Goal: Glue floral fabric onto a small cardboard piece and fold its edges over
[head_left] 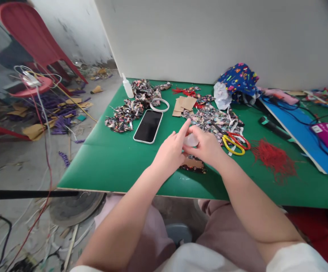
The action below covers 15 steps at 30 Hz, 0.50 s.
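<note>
Close together over the green table, my two hands meet around a small translucent white thing [191, 140]. Its shape is mostly hidden by fingers, so its kind cannot be made out. My right hand [207, 146] has its fingers curled around the thing from the right. From the left, my left hand [171, 150] closes in against it, with the index finger pointing forward. Just below the hands lies a brown cardboard piece [193, 163] edged with patterned cloth. Scissors [234, 144] with red and yellow handles rest right of my right hand, beside gathered printed fabric [206, 118].
A phone [148, 126], a white ring [160, 105], a white nozzle bottle [128, 87] and cardboard pieces [185, 104] lie on the green table [110, 162]. Red threads [274, 158], a blue board [294, 132] and a blue patterned cloth [239, 81] are to the right.
</note>
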### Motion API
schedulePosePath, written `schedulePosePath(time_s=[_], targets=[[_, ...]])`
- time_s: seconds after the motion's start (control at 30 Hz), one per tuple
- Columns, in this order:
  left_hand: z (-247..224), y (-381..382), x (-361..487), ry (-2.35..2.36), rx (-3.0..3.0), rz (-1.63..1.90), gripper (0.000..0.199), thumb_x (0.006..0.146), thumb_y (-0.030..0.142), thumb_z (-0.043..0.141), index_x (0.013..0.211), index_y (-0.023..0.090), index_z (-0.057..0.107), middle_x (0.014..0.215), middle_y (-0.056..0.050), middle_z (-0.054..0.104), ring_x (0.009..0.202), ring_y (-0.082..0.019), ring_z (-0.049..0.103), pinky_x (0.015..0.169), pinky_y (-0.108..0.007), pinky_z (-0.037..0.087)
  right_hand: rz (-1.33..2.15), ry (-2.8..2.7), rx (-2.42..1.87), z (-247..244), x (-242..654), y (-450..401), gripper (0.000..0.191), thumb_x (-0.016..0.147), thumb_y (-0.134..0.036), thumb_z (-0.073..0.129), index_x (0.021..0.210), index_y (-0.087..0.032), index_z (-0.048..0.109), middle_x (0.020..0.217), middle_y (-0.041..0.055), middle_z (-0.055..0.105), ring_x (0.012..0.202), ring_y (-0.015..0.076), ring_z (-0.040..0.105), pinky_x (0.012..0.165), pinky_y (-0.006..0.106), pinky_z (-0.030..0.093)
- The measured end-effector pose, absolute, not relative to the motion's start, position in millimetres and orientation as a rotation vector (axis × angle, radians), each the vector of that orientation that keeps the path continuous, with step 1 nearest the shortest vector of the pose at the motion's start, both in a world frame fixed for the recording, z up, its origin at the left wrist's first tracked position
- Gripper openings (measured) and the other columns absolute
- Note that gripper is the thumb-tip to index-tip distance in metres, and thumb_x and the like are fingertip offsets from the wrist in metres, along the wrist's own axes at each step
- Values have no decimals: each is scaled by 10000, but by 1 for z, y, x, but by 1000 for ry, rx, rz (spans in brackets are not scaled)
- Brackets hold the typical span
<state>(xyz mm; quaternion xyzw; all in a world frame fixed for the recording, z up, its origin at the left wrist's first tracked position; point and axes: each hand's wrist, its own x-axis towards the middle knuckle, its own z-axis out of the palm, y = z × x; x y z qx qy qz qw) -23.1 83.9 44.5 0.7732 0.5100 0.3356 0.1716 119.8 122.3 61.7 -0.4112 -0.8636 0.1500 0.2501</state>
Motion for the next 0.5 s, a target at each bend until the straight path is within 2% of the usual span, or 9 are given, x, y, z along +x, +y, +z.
schedulePosePath(time_s=[0.07, 0.13, 0.23, 0.3, 0.4, 0.43, 0.5], targets=[[46, 87, -17, 1327, 1994, 1079, 801, 667, 42, 451, 1393, 244, 180, 1143, -69, 586, 951, -204, 591, 816, -329, 475, 405, -2306, -1106, 70, 117, 116, 261, 735, -346, 588, 941, -198, 530, 730, 0, 631, 604, 140, 570, 551, 233, 365], [48, 89, -16, 1170, 1800, 1194, 755, 669, 60, 459, 1364, 264, 248, 1102, -55, 591, 913, -192, 591, 773, -302, 485, 421, -2296, -1075, 79, 117, 110, 270, 751, -337, 577, 981, -203, 533, 760, 4, 630, 637, 138, 567, 576, 235, 383], [50, 95, -19, 920, 1458, 1290, 652, 681, 122, 534, 1296, 218, 339, 870, -17, 603, 781, -154, 597, 734, -285, 486, 471, -2323, -1011, 88, 123, 104, 393, 803, -335, 523, 1176, -222, 471, 795, 3, 621, 670, 133, 557, 623, 246, 416], [50, 102, -19, 804, 1234, 1323, 547, 690, 179, 588, 1209, 200, 415, 713, 31, 555, 659, -112, 574, 698, -262, 483, 478, -2320, -1014, 85, 133, 102, 427, 830, -337, 489, 1241, -238, 436, 749, -9, 602, 647, 127, 546, 634, 253, 429], [52, 113, -18, 717, 1009, 1377, 273, 758, 357, 571, 964, 188, 515, 581, 63, 478, 524, -73, 507, 652, -251, 481, 506, -2265, -1063, 70, 153, 103, 306, 845, -336, 471, 1120, -231, 552, 752, 2, 617, 643, 122, 554, 628, 250, 438], [53, 116, -18, 708, 967, 1389, 266, 780, 437, 531, 864, 185, 515, 543, 65, 454, 483, -69, 481, 627, -252, 481, 512, -2225, -1082, 63, 161, 103, 266, 842, -334, 476, 1052, -219, 592, 783, 15, 633, 660, 124, 565, 616, 246, 438], [53, 121, -17, 742, 921, 1411, 396, 797, 568, 427, 696, 187, 467, 467, 67, 400, 405, -63, 422, 568, -252, 469, 519, -2158, -1161, 49, 176, 104, 233, 837, -327, 486, 978, -209, 629, 793, 21, 648, 651, 123, 565, 600, 246, 435]])
